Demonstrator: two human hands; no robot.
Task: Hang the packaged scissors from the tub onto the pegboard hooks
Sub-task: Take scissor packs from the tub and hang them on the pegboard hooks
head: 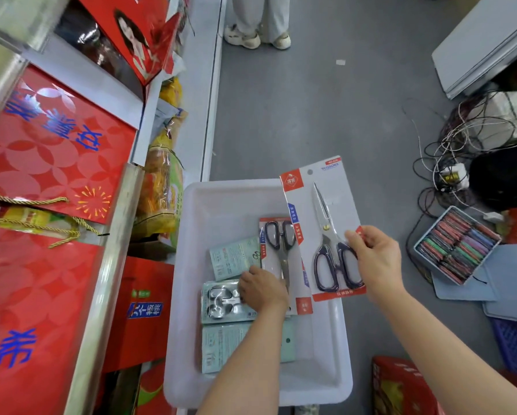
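Observation:
A white plastic tub sits on the floor below me. My right hand grips a carded pair of black-handled scissors by its right edge, held above the tub's right rim. A second carded pair of scissors lies in the tub. My left hand reaches into the tub, its fingers curled at the lower edge of that pack and beside pale green packs. Whether it grips anything I cannot tell. No pegboard is in view.
Shelving with red gift boxes and snack bags lines the left. A person's legs and shoes stand ahead. Tangled cables, a tray of coloured packets and grey panels lie on the right floor.

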